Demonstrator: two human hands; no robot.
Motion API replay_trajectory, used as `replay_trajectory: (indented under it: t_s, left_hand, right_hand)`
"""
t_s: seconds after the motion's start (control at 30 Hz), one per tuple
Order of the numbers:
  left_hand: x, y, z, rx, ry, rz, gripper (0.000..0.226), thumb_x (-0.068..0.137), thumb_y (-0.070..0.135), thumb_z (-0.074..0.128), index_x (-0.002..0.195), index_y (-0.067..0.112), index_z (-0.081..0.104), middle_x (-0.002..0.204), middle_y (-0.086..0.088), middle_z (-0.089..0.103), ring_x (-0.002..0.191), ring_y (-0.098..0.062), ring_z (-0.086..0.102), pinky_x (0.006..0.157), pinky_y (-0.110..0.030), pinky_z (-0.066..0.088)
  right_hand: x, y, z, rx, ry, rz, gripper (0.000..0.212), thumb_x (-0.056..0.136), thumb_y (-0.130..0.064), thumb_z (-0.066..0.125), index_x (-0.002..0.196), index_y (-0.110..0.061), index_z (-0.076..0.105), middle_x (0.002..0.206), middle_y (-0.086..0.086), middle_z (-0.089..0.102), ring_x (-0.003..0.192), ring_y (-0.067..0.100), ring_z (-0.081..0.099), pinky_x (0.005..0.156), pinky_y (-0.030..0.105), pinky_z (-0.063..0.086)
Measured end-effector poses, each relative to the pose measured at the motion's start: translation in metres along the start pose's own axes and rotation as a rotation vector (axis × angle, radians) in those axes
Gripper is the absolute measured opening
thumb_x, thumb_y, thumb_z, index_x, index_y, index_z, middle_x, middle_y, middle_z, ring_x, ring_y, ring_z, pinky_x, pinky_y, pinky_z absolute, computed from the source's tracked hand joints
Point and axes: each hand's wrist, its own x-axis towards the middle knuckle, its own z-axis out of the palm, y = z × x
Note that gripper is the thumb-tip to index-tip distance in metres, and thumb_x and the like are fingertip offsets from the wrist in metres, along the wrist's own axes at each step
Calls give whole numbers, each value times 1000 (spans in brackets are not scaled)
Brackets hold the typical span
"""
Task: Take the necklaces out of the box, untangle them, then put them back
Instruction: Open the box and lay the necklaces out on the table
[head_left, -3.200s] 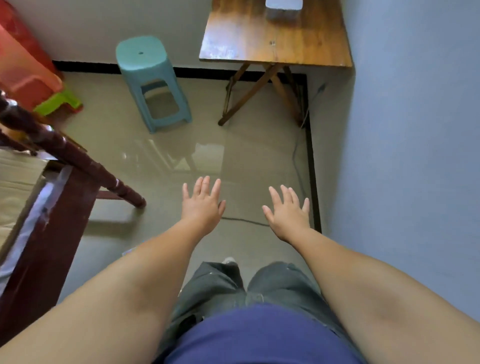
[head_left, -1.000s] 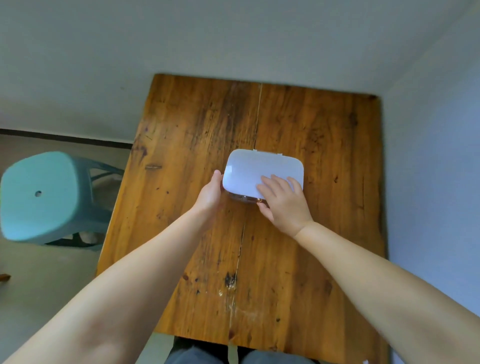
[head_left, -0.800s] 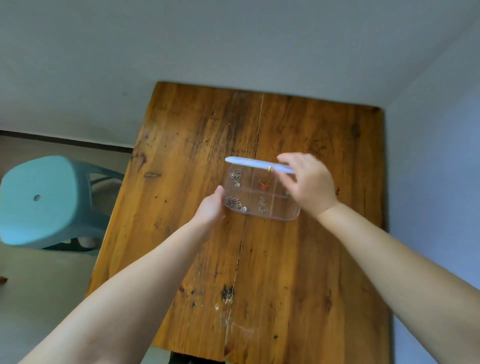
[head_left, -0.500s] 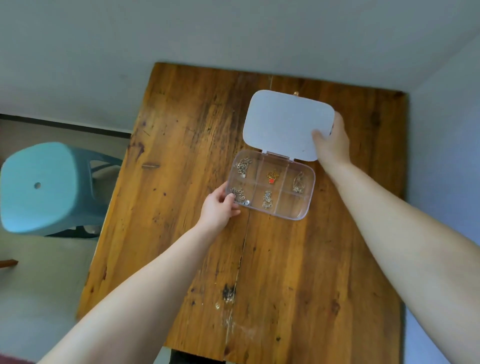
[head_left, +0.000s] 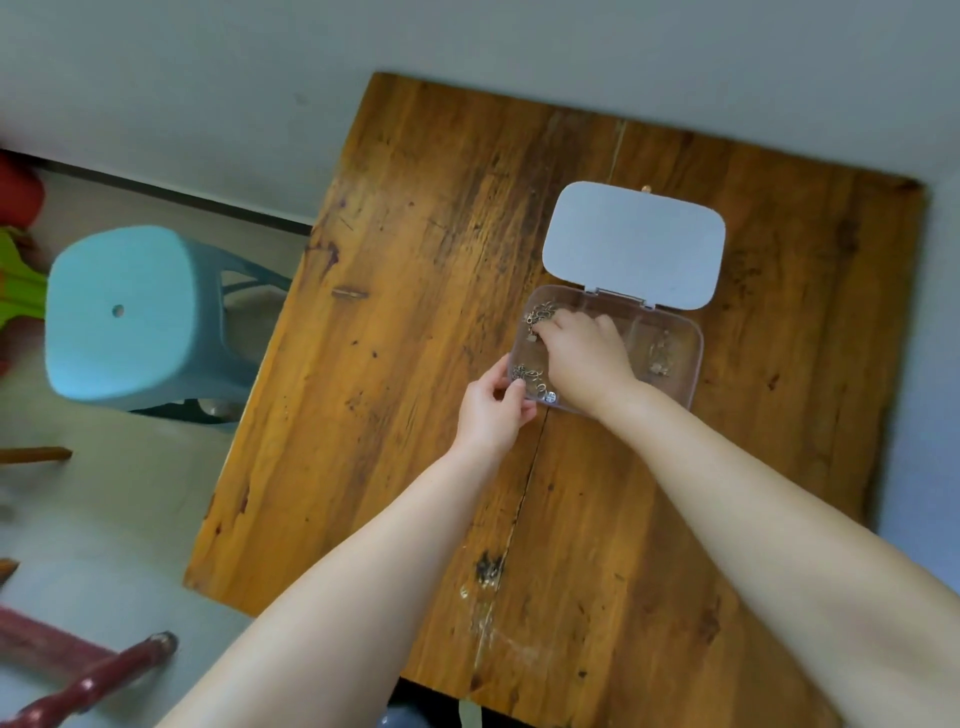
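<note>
A clear compartment box (head_left: 684, 375) lies open on the wooden table (head_left: 426, 312), its white lid (head_left: 634, 244) folded flat behind it. Small tangled necklaces sit in its cells: one at the far left (head_left: 543, 314), one at the near left (head_left: 527, 374), one at the right (head_left: 660, 353). My left hand (head_left: 493, 410) grips the box's near-left corner. My right hand (head_left: 584, 356) reaches into the box, fingertips pinching at the far-left necklace. The middle cells are hidden under that hand.
A teal plastic stool (head_left: 135, 317) stands on the floor left of the table. A dark red chair leg (head_left: 88, 686) pokes in at the lower left. Walls close the table's far and right sides.
My right hand left the lid, which now lies flat, and moved down into the box onto the far-left necklace. My left hand stays on the box's corner.
</note>
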Motion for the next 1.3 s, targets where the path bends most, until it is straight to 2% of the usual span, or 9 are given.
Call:
replay_trajectory:
  t_s: [0.27,0.4,0.53,0.67,0.8,0.97,1.03,1.17,1.3]
  left_hand:
    - [-2,-2,1,17,19,3,44,97,12,44,140,18,39,104,-1,56,87,-16,63,80,-22,54]
    - [0,-1,0,88,14,-16,45,98,17,45,141,23,36,134,-12,48,89,-13,65,82,-23,55]
    - [-2,-1,-1,74,26,-14,45,97,15,45,141,22,36,129,-12,50,87,-13,64,83,-27,55]
    - [-2,-2,-1,23,19,-8,45,97,14,46,140,20,37,98,5,55,82,-9,62,75,-20,54]
    - [0,1,-2,140,23,-49,47,96,17,48,141,22,36,119,-4,54,93,-14,61,85,-28,53]
    - [-10,37,-11,539,-71,524,56,92,8,50,142,22,30,140,3,42,123,1,37,98,-9,28]
    - [-13,60,-12,519,-206,613,45,92,10,51,135,20,42,130,8,50,114,7,41,90,-1,31]
    - [-17,92,-36,448,-368,565,22,96,25,48,84,18,65,87,4,72,72,6,58,66,-8,43]
    - [-11,96,-87,421,-489,381,35,95,34,49,66,16,55,63,1,60,72,-15,57,90,-40,48]
  right_hand:
    - [8,-5,7,53,-55,94,37,90,-17,40,124,-11,53,130,14,52,119,32,44,94,45,33]
    - [14,-8,7,117,-72,123,36,93,-29,42,124,-13,53,132,11,52,121,30,44,94,46,34]
    - [15,-7,7,230,-31,145,24,94,-27,49,114,-15,55,122,7,59,114,29,50,92,45,35]
    - [7,-4,-1,428,27,156,15,94,-23,49,105,-17,57,106,1,64,102,24,57,92,42,34]
    - [-10,2,-25,697,133,148,8,91,-17,53,97,-12,56,84,-4,60,78,15,56,75,29,44]
    - [-31,-4,-76,730,208,22,9,90,-9,54,97,-10,60,83,-3,59,70,1,53,61,5,41]
    - [-38,-9,-92,748,247,6,10,90,-10,54,95,-12,62,83,-3,61,71,1,55,62,3,42]
    - [-57,-17,-107,922,299,102,10,94,-17,54,95,-12,62,82,0,66,71,6,61,65,16,50]
    - [-87,-32,-91,1196,256,285,11,95,-16,52,93,-11,62,77,-1,65,63,4,60,54,18,49]
